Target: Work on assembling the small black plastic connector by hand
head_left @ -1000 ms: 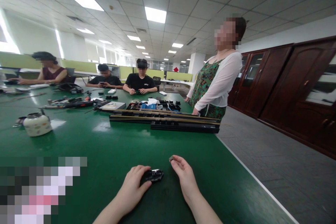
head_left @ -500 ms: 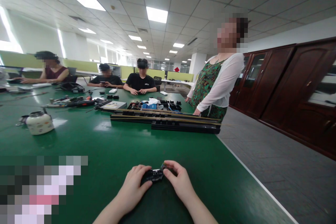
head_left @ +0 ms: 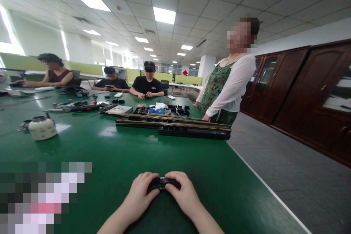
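Observation:
Close in front of me, a small black plastic part with an open, shiny inside lies between my hands, low over the green table. My left hand grips its left end between thumb and fingers. Closed round its right end is my right hand, the thumb on the near side and the fingers on the far side. The fingers cover both ends of the part, so its exact kind cannot be made out.
Long black bars with thin brass-coloured rods lie across the table ahead. Beyond them sits a pile of small parts. A cream jar stands at left, near hand tools. A person stands at the right edge; others sit farther back.
My right hand has moved slightly left and now wraps the part's right end, where before its fingertips pinched a small piece raised there. My left hand stays put.

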The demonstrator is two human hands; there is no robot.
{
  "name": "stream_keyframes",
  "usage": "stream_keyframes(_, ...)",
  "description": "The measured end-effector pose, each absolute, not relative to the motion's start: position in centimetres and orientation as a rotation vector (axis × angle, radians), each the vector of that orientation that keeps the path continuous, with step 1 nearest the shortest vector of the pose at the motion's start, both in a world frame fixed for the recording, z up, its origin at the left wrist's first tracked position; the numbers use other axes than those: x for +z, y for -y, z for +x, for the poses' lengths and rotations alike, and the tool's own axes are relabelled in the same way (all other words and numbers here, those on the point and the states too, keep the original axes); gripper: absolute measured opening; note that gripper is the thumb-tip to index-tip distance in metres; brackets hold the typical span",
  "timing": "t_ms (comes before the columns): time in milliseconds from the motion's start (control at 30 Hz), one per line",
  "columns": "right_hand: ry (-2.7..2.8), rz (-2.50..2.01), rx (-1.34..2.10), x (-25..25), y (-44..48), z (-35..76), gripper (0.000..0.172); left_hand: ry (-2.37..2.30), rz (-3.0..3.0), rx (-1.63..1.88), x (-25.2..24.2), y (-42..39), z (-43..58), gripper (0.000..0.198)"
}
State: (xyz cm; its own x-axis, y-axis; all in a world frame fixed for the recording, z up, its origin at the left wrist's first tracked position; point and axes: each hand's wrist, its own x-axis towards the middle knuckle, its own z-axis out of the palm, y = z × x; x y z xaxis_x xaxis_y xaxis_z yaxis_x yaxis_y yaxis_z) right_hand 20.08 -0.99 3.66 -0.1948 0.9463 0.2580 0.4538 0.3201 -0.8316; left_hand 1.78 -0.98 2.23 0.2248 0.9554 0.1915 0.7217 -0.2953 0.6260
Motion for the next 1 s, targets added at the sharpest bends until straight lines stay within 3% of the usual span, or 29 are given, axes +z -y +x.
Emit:
stream_keyframes(333,2.036,-1.358,0.645,4.2,1.5,19.7,0.022,-1.551,2.112,0.772,2.1,0.9,1.7,0.036)
stream_keyframes(667,1.971,-1.345,0.679,3.9,1.5,19.9,0.040,-1.543,2.121,0.834,1.8,0.8,1.7,0.034)
stream_keyframes(1000,1.923,-1.379,0.698,4.0,1.5,19.9,0.031,-1.566,2.069,0.882,1.1,0.5,1.5,0.036)
